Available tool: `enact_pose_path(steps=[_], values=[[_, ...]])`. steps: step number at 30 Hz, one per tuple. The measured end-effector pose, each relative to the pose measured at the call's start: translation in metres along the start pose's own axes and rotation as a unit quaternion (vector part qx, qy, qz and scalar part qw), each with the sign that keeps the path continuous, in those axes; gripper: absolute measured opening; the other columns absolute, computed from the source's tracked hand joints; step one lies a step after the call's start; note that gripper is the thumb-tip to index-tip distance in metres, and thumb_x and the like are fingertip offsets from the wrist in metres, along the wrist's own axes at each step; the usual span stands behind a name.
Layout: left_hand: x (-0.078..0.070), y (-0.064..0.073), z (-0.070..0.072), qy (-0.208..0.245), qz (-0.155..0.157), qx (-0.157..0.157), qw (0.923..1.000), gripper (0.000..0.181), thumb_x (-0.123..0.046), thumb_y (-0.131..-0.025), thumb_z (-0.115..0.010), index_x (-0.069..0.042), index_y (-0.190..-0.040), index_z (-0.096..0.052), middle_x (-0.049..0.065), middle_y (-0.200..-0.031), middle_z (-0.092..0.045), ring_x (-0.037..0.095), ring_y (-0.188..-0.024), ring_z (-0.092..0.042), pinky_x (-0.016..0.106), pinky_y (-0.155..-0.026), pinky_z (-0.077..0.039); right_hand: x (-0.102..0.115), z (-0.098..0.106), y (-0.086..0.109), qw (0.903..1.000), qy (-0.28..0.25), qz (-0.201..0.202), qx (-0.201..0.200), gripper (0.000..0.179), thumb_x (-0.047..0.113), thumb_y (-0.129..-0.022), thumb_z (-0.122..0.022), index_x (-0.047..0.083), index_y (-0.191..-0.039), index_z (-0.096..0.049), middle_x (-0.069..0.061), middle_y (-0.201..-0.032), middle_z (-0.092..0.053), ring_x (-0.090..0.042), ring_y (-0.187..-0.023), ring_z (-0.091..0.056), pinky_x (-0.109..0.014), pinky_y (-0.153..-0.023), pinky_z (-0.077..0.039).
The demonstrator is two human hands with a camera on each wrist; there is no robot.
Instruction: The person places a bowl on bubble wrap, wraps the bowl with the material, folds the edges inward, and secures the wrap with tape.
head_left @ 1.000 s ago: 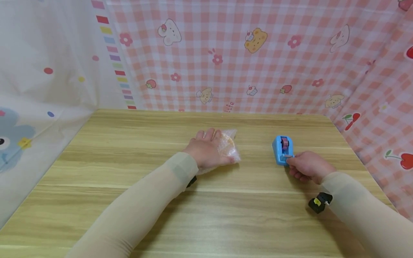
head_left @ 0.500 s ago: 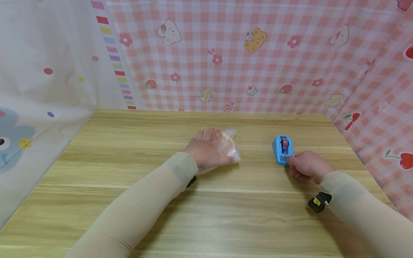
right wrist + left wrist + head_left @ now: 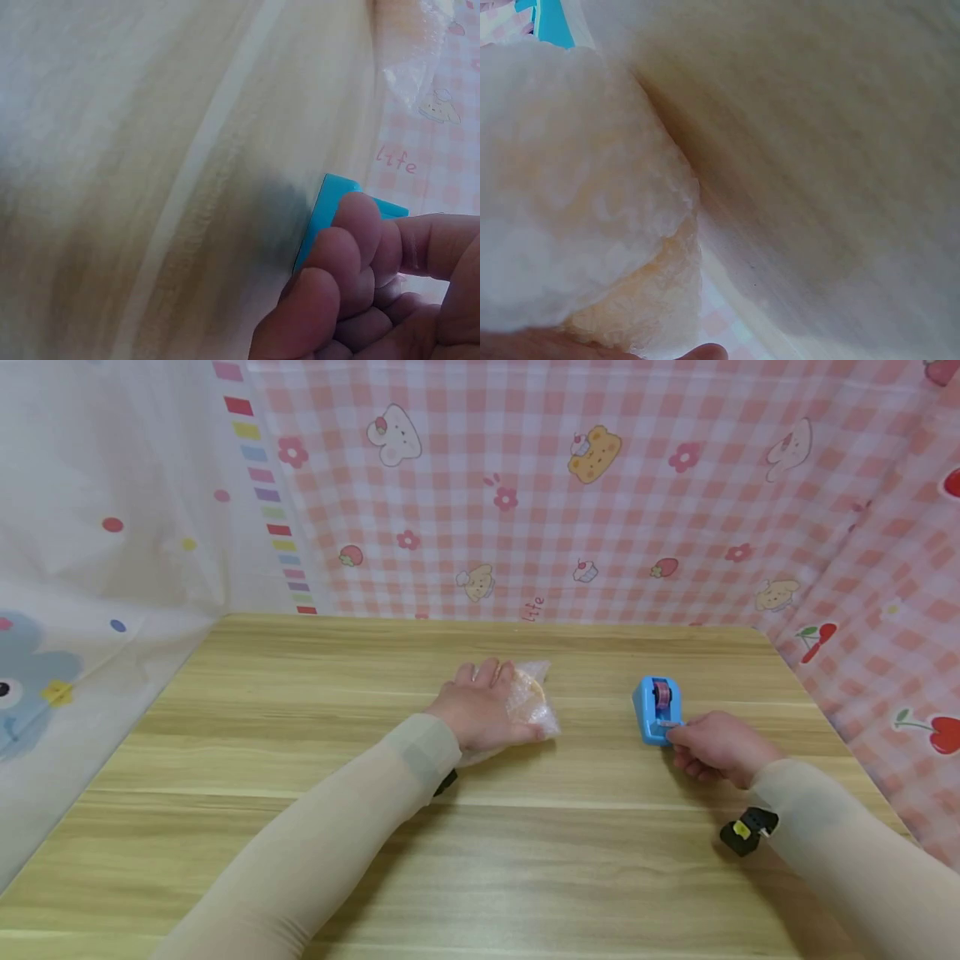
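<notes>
My left hand (image 3: 477,708) rests over a bundle of bubble wrap (image 3: 534,697) near the middle of the table, fingers spread across its top and thumb toward the near side. Something round and yellowish shows through the wrap; its kind is unclear. In the left wrist view the bubble wrap (image 3: 577,172) fills the left side. To the right stands a blue tape dispenser (image 3: 648,714) with a pinkish roll of tape (image 3: 662,694). At its front end my right hand (image 3: 722,747) pinches the tape's end between thumb and index finger. The right wrist view shows its other fingers curled.
The wood-grain table (image 3: 480,868) reaches back to a pink checked curtain (image 3: 480,493). A white dotted curtain (image 3: 112,568) hangs at the left side, and more checked cloth (image 3: 900,635) at the right.
Almost nothing differs. The left hand stays on the bubble wrap and the right hand stays at the front of the tape dispenser, with only a very slight shift.
</notes>
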State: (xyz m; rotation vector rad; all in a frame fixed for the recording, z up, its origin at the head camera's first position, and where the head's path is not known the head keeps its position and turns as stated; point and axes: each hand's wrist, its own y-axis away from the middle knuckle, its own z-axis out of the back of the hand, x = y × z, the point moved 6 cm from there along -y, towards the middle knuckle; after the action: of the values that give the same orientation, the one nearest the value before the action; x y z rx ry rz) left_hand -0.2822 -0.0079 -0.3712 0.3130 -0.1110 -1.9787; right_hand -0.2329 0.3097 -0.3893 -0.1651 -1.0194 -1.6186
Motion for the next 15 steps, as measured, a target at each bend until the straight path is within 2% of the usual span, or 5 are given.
enact_pose_path(steps=[8,15], values=[[-0.0007,-0.0009,-0.0007,-0.007,-0.001,0.001,1.0,0.124,-0.095,-0.085,-0.042,-0.013,-0.171,-0.005,0.012,-0.179,-0.007,0.043,-0.162,-0.012,0.062,-0.125,-0.03,0.0002,0.0011,0.0014,0.9999,0.011,-0.001,0.0,0.042,0.029,-0.111,-0.047,0.001,-0.09,-0.069,-0.004,-0.085,-0.066,-0.019,-0.08,-0.06,-0.031,-0.07,-0.055],[-0.0006,-0.0011,-0.0003,-0.007,-0.001,0.001,1.0,0.125,-0.095,-0.084,-0.042,-0.013,-0.171,-0.005,0.012,-0.179,-0.006,0.043,-0.162,-0.012,0.063,-0.125,-0.03,0.0029,-0.0002,0.0013,0.9997,0.02,0.005,-0.012,0.043,0.029,-0.11,-0.048,0.001,-0.084,-0.068,-0.003,-0.082,-0.068,-0.019,-0.077,-0.06,-0.031,-0.068,-0.055]])
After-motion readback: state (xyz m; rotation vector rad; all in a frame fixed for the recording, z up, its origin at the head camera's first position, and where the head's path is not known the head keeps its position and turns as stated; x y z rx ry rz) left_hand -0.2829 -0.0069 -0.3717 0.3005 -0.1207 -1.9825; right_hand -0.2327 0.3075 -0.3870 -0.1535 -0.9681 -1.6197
